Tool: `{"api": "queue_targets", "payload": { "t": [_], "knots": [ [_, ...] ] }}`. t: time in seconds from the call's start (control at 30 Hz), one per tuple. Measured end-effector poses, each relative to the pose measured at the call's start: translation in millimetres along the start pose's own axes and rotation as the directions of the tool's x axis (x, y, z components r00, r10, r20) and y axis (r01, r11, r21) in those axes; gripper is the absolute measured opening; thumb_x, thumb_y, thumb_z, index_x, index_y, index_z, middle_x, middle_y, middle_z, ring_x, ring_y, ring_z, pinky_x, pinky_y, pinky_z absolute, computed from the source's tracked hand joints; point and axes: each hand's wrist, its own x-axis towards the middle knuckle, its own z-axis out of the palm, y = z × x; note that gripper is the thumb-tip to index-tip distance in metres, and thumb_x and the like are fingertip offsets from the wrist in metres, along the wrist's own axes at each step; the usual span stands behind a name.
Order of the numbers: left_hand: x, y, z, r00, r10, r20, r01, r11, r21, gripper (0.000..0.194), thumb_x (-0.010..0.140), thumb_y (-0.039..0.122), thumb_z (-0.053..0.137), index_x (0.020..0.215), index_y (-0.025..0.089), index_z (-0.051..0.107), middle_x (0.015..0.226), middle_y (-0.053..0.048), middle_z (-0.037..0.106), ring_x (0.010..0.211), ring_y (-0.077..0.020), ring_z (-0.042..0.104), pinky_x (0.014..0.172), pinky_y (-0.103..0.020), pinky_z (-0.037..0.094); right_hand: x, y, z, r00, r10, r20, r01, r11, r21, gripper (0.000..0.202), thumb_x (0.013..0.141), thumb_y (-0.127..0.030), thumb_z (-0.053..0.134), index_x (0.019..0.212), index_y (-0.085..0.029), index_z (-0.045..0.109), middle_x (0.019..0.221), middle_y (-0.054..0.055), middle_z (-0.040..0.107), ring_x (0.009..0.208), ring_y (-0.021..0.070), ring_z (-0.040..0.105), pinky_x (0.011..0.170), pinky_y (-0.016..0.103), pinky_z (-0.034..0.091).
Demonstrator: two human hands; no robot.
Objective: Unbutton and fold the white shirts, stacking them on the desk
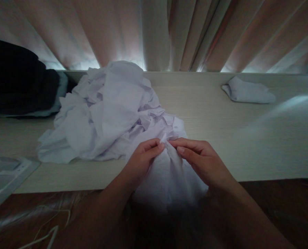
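the cloth is at the front edge of the table, between the two hands. its long axis runs toward the person: the pinched tip points up and away, toward the curtain, while the lower part spreads wide and hangs past the edge. the left hand has its grip clenched on the tip, thumb against forefinger; the right hand grasps the cloth just beside it, also between thumb and forefinger.

directly behind, and touching, lies the white heap, crumpled and leaning left; whether the cloth is part of it i cannot tell. it fills the way to the back and left. beyond it, at far left, sits a dark pile. a folded piece lies well apart at back right. a frame stands at the near left, with a white cord below.
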Motion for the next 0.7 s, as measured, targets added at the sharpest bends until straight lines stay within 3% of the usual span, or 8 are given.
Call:
{"api": "queue_targets", "payload": {
  "t": [0.17, 0.37, 0.47, 0.6, 0.7],
  "knots": [
    [0, -2, -1.5, 1.0, -0.021, 0.017, 0.022, 0.999, -0.025, 0.024, 0.081, 0.037, 0.072, 0.073, 0.017, 0.061, 0.07, 0.001, 0.059, 0.066, -0.0135, 0.054, 0.063, -0.026, 0.041, 3, 0, -2, 0.998, 0.047, -0.04, -0.051, 0.993, -0.111, 0.017, 0.09, -0.031, 0.07, 0.104, -0.028, 0.08, 0.108, 0.003, 0.078, 0.104, 0.0223, 0.072, 0.1, 0.041, 0.054],
    [0, -2, -4.2, 0.996, -0.042, 0.074, 0.044, 0.999, -0.024, 0.026, 0.079, 0.033, 0.07, 0.064, 0.018, 0.056, 0.061, 0.003, 0.047, 0.058, -0.0113, 0.044, 0.056, -0.025, 0.033, 1, 1, 8, 0.992, 0.026, -0.124, -0.047, 0.985, -0.168, 0.013, 0.086, -0.027, 0.075, 0.097, -0.028, 0.081, 0.098, 0.001, 0.08, 0.093, 0.0199, 0.074, 0.088, 0.034, 0.056],
    [1, -4, -5.5, 0.996, -0.054, 0.067, 0.055, 0.998, -0.012, 0.029, 0.076, 0.035, 0.073, 0.062, 0.018, 0.054, 0.059, 0.004, 0.045, 0.056, -0.0107, 0.042, 0.055, -0.025, 0.033, 1, 1, 14, 0.986, -0.033, -0.161, -0.005, 0.973, -0.23, 0.012, 0.085, -0.022, 0.075, 0.094, -0.027, 0.081, 0.095, 0.0, 0.079, 0.09, 0.0186, 0.073, 0.085, 0.032, 0.055],
    [2, -6, -9.4, 0.994, -0.051, 0.098, 0.051, 0.999, -0.001, 0.027, 0.076, 0.037, 0.074, 0.066, 0.017, 0.059, 0.064, 0.002, 0.053, 0.061, -0.0122, 0.048, 0.059, -0.026, 0.037, 0, 2, 18, 0.972, -0.157, -0.177, 0.101, 0.952, -0.291, 0.012, 0.086, -0.02, 0.074, 0.093, -0.027, 0.081, 0.094, 0.001, 0.077, 0.09, 0.0176, 0.071, 0.083, 0.031, 0.054],
    [3, -3, -12.6, 0.991, -0.035, 0.126, 0.025, 0.996, 0.085, 0.025, 0.079, 0.036, 0.072, 0.068, 0.015, 0.064, 0.064, 0.001, 0.055, 0.062, -0.0119, 0.049, 0.061, -0.026, 0.037, 0, 1, 18, 0.964, -0.216, -0.156, 0.145, 0.917, -0.371, 0.013, 0.088, -0.019, 0.072, 0.095, -0.027, 0.081, 0.096, 0.001, 0.076, 0.091, 0.0174, 0.071, 0.083, 0.031, 0.055]
  ]
}}
